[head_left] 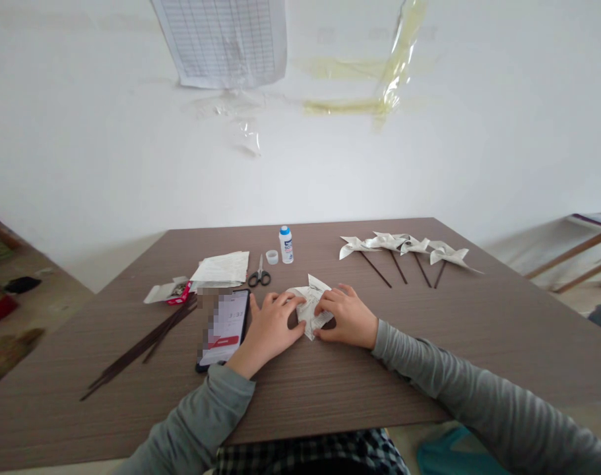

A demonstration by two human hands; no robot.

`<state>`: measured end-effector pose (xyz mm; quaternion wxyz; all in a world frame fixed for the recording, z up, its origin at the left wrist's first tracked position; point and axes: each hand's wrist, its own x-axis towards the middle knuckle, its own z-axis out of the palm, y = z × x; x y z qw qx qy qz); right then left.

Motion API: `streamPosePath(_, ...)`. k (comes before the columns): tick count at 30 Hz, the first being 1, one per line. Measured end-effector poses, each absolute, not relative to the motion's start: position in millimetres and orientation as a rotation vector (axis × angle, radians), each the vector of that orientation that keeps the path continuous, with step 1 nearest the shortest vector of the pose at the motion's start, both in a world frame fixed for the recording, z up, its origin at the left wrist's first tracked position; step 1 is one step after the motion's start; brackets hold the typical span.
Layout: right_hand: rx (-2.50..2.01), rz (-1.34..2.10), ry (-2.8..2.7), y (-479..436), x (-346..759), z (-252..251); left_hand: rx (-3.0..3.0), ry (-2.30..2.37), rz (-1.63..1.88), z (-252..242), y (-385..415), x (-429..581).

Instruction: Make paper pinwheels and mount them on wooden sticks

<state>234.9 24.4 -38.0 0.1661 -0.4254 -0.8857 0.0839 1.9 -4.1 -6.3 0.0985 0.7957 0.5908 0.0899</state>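
A paper pinwheel (309, 305), partly folded and without a stick, lies on the table between my hands. My left hand (276, 324) grips its left edge between thumb and fingers. From the other side, my right hand (347, 316) pinches its right part with thumb and fingertips. Some of the paper is hidden under my fingers. Close to my left wrist lies a phone (225, 330) with its screen lit. Scissors (259, 274) with dark handles rest beyond my left hand, beside a small clear cap (272, 256) and a white glue bottle (285, 245) with a blue top.
Several finished pinwheels (413, 245) on dark sticks lie at the back right of the brown table (429, 369). At the left are a paper stack (221, 269), a small red box (180, 292) and a bundle of dark sticks (136, 346). A white wall (330, 178) stands behind.
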Motion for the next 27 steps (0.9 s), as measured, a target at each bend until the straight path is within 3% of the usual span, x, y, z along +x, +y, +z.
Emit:
streamPosePath(16,-1.064,0.234,-2.472,32.3,244.6,-48.1,2.330,1.760,0.281,-6.2,-4.3,2.4)
streamPosePath(27,-1.204,0.371,-2.203,43.7,241.2,-66.8,2.345,1.763,0.303,-7.9,-5.6,6.1)
